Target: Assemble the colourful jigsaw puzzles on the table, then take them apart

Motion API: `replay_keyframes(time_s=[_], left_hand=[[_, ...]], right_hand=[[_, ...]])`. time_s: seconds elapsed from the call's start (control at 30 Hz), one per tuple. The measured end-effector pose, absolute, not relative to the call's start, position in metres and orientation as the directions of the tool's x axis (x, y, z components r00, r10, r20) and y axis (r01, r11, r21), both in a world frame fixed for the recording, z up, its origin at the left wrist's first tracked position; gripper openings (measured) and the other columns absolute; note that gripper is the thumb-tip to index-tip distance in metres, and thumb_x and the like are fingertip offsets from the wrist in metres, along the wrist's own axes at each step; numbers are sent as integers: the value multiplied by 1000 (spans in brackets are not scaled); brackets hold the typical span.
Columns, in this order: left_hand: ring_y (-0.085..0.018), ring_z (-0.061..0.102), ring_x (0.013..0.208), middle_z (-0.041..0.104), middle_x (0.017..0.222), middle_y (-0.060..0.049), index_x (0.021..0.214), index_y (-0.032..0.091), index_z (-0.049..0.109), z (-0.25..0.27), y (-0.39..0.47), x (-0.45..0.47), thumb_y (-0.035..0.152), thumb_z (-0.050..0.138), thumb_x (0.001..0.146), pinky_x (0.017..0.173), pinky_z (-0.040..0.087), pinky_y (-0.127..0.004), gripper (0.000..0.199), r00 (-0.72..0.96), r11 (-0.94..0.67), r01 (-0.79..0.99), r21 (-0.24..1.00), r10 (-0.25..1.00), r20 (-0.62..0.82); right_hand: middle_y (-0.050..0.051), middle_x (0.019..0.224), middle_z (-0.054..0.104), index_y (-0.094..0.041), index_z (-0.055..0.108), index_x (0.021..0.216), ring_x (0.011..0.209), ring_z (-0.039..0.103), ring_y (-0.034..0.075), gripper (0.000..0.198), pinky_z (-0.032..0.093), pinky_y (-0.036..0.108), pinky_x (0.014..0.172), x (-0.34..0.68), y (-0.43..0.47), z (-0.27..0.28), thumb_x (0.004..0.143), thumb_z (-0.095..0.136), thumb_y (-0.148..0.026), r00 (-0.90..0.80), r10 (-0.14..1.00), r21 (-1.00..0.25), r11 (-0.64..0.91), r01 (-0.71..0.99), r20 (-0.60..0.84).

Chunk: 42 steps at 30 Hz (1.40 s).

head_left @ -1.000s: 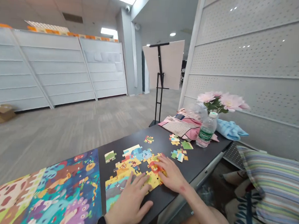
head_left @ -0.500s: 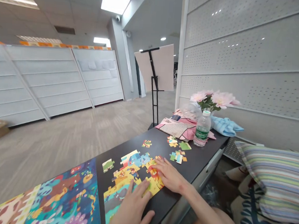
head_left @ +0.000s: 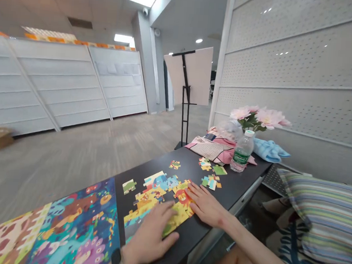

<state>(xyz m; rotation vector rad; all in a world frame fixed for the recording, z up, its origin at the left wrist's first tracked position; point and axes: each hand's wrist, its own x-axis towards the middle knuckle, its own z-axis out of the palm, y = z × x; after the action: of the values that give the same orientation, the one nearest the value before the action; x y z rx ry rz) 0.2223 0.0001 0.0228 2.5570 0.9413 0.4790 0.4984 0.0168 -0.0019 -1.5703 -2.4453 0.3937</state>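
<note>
A partly joined jigsaw puzzle (head_left: 150, 198) with bright cartoon animals lies on the dark tabletop. My left hand (head_left: 153, 231) is over its near part, fingers loosely spread and slightly blurred, covering some of the picture. At the puzzle's right edge rests my right hand (head_left: 205, 204), palm down with fingers stretched out, its fingertips beside the red-faced lion piece (head_left: 183, 196). A loose green-and-cream piece (head_left: 129, 186) lies to the left of the puzzle. Another loose piece (head_left: 175, 164) is beyond it, and small groups of pieces (head_left: 211, 182) lie to the right.
A colourful picture board (head_left: 79, 225) covers the table's left end. At the far right stand a water bottle (head_left: 242, 152), folded pink cloth (head_left: 212, 148), a blue cloth (head_left: 271, 150) and pink flowers (head_left: 264, 117). A striped cushion (head_left: 333, 215) sits beside the table.
My left hand has shifted up and slightly left over the puzzle, and its wristwatch now shows. My right hand has slid off the lion piece towards the right. The view has turned slightly.
</note>
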Motion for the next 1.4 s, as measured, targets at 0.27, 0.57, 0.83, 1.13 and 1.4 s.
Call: replay_keyframes(time_s=[0.27,0.57,0.83,1.13,1.4], left_hand=[[-28,46,137,50,149,-9,132,25,52,21,-6,188,21,56,88,115,39,-49,44,618,-636,618,461,756,215],[-28,52,129,64,130,-8,115,22,61,24,-1,246,34,54,96,116,33,-52,23,713,-721,607,335,680,171],[-28,48,123,58,130,-7,114,23,58,16,-3,253,31,60,92,112,37,-47,24,650,-677,623,393,727,221],[-27,51,125,58,135,-4,122,29,62,15,-3,249,27,54,96,112,39,-49,27,697,-717,571,400,681,226],[-27,44,139,51,150,-3,137,31,55,9,0,250,23,48,99,116,37,-52,40,739,-743,573,347,651,175]], right_hand=[[4,164,25,-28,33,156,153,18,24,56,15,52,124,496,19,-5,104,27,-51,-385,923,-312,371,875,18],[9,150,51,-28,56,140,142,40,28,49,31,49,118,489,27,16,94,53,-47,-427,900,-292,432,853,85],[11,140,54,-26,64,125,133,46,28,48,36,46,114,481,32,11,81,68,-43,-321,933,-393,359,847,161],[9,145,55,-24,63,130,137,47,25,41,35,47,117,497,37,-11,98,41,-38,-171,947,-587,304,750,271],[8,145,57,-26,70,125,140,45,27,38,37,46,117,489,28,-11,90,56,-32,-278,919,-457,381,804,278]])
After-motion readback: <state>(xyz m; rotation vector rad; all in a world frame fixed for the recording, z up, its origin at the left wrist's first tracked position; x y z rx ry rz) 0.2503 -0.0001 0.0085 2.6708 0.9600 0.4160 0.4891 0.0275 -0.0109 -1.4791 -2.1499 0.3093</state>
